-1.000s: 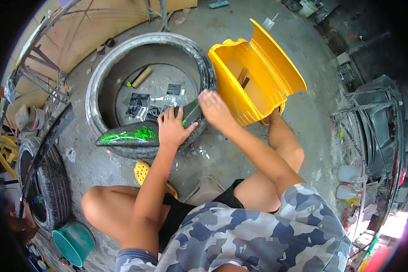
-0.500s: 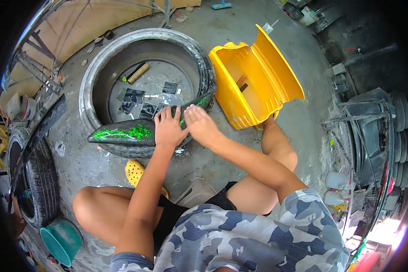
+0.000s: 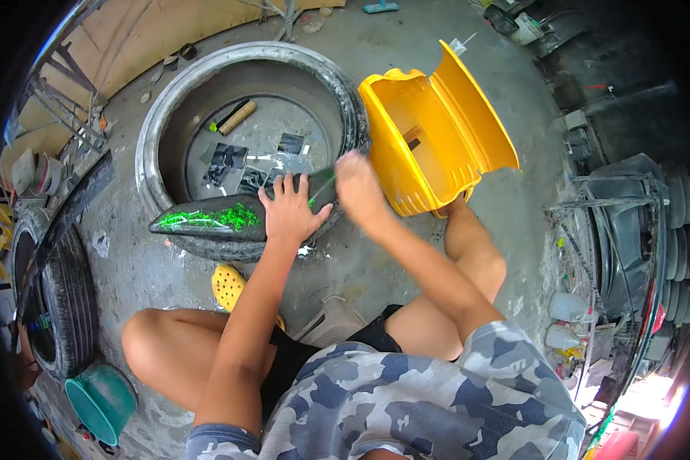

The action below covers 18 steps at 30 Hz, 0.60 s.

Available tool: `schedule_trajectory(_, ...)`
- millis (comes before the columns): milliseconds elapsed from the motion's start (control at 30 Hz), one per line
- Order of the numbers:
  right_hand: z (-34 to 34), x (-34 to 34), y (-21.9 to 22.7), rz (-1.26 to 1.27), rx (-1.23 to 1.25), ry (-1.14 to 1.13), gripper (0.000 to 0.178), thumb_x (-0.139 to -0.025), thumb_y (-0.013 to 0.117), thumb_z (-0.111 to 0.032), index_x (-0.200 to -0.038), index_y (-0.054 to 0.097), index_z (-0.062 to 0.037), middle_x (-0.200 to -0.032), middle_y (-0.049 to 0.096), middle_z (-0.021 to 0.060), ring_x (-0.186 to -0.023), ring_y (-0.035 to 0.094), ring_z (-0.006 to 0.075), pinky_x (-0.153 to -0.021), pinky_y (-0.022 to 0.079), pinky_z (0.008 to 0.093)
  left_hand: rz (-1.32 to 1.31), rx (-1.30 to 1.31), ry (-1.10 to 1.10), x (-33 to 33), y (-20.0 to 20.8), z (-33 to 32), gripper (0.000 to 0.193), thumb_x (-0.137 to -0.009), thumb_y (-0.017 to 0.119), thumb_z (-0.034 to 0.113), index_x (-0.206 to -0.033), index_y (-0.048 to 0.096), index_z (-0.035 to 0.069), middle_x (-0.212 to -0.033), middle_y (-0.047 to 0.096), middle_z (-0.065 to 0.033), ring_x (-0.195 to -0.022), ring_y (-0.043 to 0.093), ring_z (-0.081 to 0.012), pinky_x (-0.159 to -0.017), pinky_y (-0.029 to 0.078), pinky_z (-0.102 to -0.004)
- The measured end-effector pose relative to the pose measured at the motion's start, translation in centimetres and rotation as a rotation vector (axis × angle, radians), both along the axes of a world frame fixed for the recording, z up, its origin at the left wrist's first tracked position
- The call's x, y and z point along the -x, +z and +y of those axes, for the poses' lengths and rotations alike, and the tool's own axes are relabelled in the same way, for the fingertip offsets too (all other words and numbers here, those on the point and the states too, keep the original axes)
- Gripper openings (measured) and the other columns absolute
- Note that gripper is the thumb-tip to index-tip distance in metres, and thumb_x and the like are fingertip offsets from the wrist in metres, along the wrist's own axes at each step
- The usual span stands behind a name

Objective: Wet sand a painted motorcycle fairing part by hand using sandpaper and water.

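Note:
A long, dark, curved panel [image 3: 208, 219] with bright green patches and scratchy pale lines lies across the near rim of a big tyre [image 3: 152, 136]. My left hand [image 3: 294, 211] presses flat on the panel's middle with its fingers spread. Over the panel's right part, my right hand [image 3: 357, 186] is curled closed and slightly blurred. Whatever it grips, if anything, is hidden by the fingers. Inside the tyre lie a wooden-looking cylinder [image 3: 238, 117] and several dark pieces of sheet [image 3: 227, 156].
A yellow open bin [image 3: 391, 153] with a raised flap stands right beside the tyre. On the left, another tyre [image 3: 73, 295] stands upright near a green bucket [image 3: 100, 406]. My foot wears a yellow clog [image 3: 227, 287]. Stacked grey parts [image 3: 625, 230] are at the right.
My right hand has moved right and slightly up along the panel, away from my left hand, and its fingers have curled in. The left hand stays on the panel, fingers spread wider.

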State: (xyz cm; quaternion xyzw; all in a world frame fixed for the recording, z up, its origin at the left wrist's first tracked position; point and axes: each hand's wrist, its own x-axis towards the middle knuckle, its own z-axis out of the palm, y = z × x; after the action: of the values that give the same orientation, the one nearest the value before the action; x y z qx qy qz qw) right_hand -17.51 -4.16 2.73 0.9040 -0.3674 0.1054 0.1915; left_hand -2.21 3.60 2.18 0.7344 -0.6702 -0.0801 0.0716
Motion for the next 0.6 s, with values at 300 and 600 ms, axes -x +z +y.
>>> schedule_trajectory(300, 0.1, 1.4, -1.4, -0.396, -0.121, -0.053, 0.039, -0.087, 0.043, -0.008, -0.119, 0.052, 0.0115, -0.124, 0.056, 0.0281, -0.120, 0.051, 0.0413, -0.106, 0.036, 0.0471, 0.033, -0.012, -0.036, -0.1, 0.5, -0.2, 0.084, -0.077, 0.059, 0.064, -0.140, 0.043, 0.010, -0.141, 0.044, -0.0145, -0.130, 0.040, -0.0321, -0.104, 0.027, -0.0610)
schedule_trajectory(600, 0.8, 0.4, -1.9, -0.647, -0.240, -0.099, 0.040, -0.086, 0.045, -0.003, -0.124, 0.052, 0.0083, -0.130, 0.053, 0.0271, -0.124, 0.049, 0.0399, -0.108, 0.033, 0.0477, 0.167, -0.114, -0.038, -1.3, 1.5, -1.4, 0.082, -0.074, 0.062, 0.064, -0.134, 0.053, 0.009, -0.136, 0.050, -0.0155, -0.126, 0.047, -0.0331, -0.099, 0.032, -0.0629)
